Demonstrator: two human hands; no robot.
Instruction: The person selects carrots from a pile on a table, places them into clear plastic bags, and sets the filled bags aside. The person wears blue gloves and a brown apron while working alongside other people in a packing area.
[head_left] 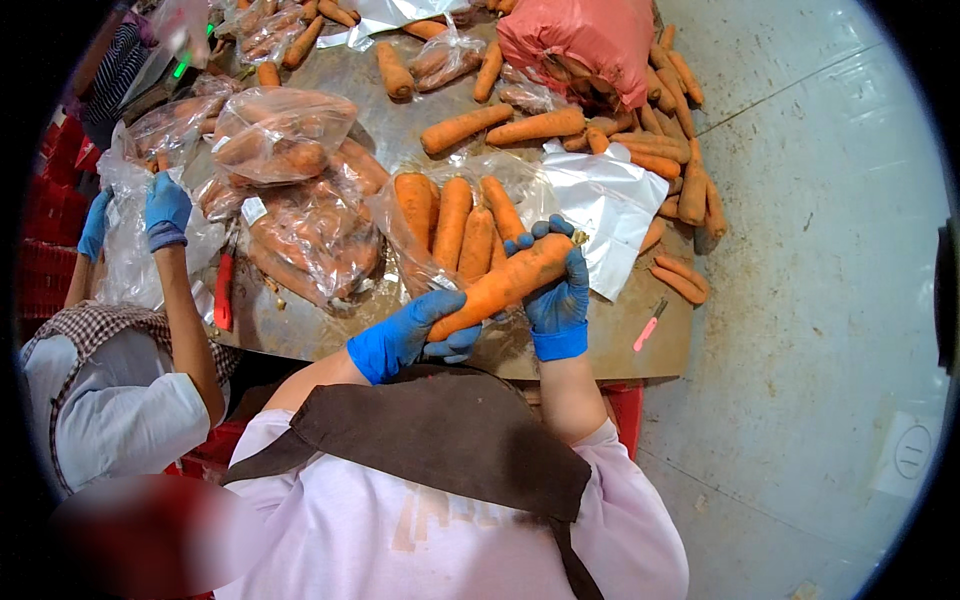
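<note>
A large carrot (pixel 510 280) lies slantwise between my two blue-gloved hands, above the near edge of the table. My left hand (pixel 420 330) is closed round its lower left end. Around the upper end, near the stem stub, the fingers of my right hand (pixel 558 290) are wrapped. Just beyond, a clear plastic bag (pixel 385 215) lies open with several carrots (pixel 453 222) in it, side by side. A white plastic sheet (pixel 610 220) spreads out to the right of that bag.
Bagged carrots (pixel 310 230) pile up at left, beside a red-handled knife (pixel 224 290). Loose carrots (pixel 690 190) heap along the right edge, near a pink-handled knife (pixel 650 326). A red sack (pixel 580 45) stands at the back. A co-worker's gloved hands (pixel 165 205) hold a plastic bag at far left.
</note>
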